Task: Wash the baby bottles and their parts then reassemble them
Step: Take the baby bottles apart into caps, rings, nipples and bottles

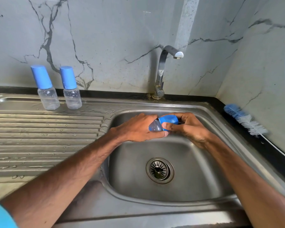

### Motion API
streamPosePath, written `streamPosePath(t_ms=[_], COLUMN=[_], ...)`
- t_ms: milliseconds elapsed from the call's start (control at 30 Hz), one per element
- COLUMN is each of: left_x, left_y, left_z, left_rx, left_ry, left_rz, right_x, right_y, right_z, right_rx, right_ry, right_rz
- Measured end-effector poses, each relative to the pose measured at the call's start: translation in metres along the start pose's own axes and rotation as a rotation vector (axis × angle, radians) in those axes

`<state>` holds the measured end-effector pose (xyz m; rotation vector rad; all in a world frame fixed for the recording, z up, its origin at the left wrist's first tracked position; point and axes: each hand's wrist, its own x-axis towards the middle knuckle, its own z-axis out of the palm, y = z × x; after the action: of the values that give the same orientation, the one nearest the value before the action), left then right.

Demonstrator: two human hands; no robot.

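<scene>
Gripping a small clear plastic baby bottle [155, 127] over the steel sink basin [130, 178]: left hand [136, 127] curled round its body, right hand [189, 127] round its blue cap [169, 120]. Wet plastic may slip and drop; a crooked twist may cross-thread. Far left of the hands, two blue-capped clear bottles [48, 97] stand on the wet ribbed drainer [39, 137]; to the right lies a blue-and-white bristle brush [243, 119]. Marble-patterned walls [113, 38] beyond.

Left bottle [48, 97], right bottle [72, 97] on drainboard [39, 137] beside basin [196, 162]; tap [161, 69] behind basin; brush [243, 119] on counter [260, 145], right.
</scene>
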<state>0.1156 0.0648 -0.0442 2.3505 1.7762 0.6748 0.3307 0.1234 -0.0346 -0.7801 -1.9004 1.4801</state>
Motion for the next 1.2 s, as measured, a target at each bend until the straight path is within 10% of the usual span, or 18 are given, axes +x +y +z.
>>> streamPosePath(t_ms=[167,733,1200], left_x=[-0.007,-0.01,-0.007], left_y=[0.005,-0.027,-0.04], left_z=[-0.009,0.007,0.004], left_rx=[-0.567,-0.45,-0.37], left_ry=[-0.164,-0.02,0.152], left_rz=[-0.124,-0.215,-0.335], right_x=[-0.003,0.007,0.052], right_y=[-0.007,0.005,0.063], right_z=[-0.01,-0.007,0.041], right_rx=[0.201,0.5,-0.836], right_ry=[0.011,0.141,-0.001], right_rz=[-0.004,0.233,0.335])
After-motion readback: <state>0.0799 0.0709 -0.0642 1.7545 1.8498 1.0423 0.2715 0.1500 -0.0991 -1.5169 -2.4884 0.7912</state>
